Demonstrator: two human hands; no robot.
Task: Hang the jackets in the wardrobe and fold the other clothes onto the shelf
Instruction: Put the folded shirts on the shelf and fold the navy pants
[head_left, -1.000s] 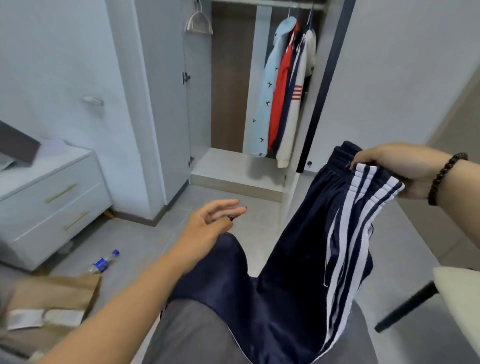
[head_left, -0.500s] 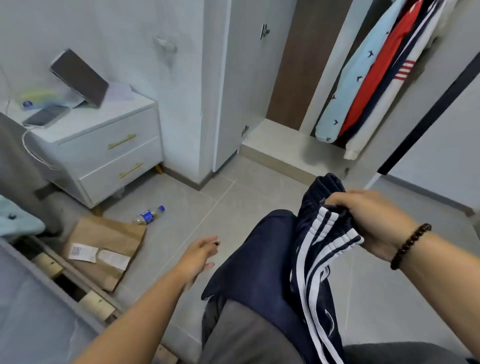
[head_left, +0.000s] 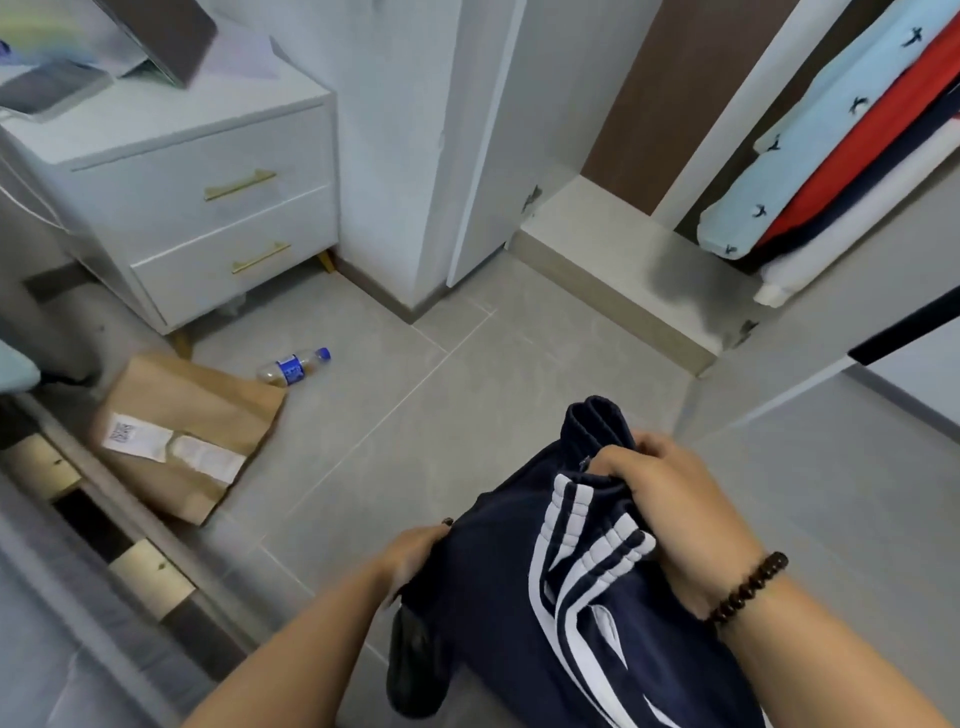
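Observation:
Navy track pants (head_left: 524, 613) with white side stripes hang bunched in front of me, low in the view. My right hand (head_left: 670, 499), with a bead bracelet on the wrist, grips the gathered waistband at the top. My left hand (head_left: 415, 551) holds the pants' left edge, its fingers partly hidden behind the cloth. Several jackets (head_left: 852, 140) hang inside the open wardrobe at the upper right: light blue, red, navy and white. Below them lies the wardrobe's pale bottom shelf (head_left: 613, 249).
A white two-drawer nightstand (head_left: 208, 192) stands at the upper left with a laptop on top. A brown paper bag (head_left: 192, 431) and a plastic water bottle (head_left: 293, 366) lie on the grey tile floor. The bed frame's edge (head_left: 104, 545) runs along the left.
My view has tilted further down toward the floor. My left hand, free and open before, has come in and taken hold of the pants' left edge. My right hand has lowered the waistband.

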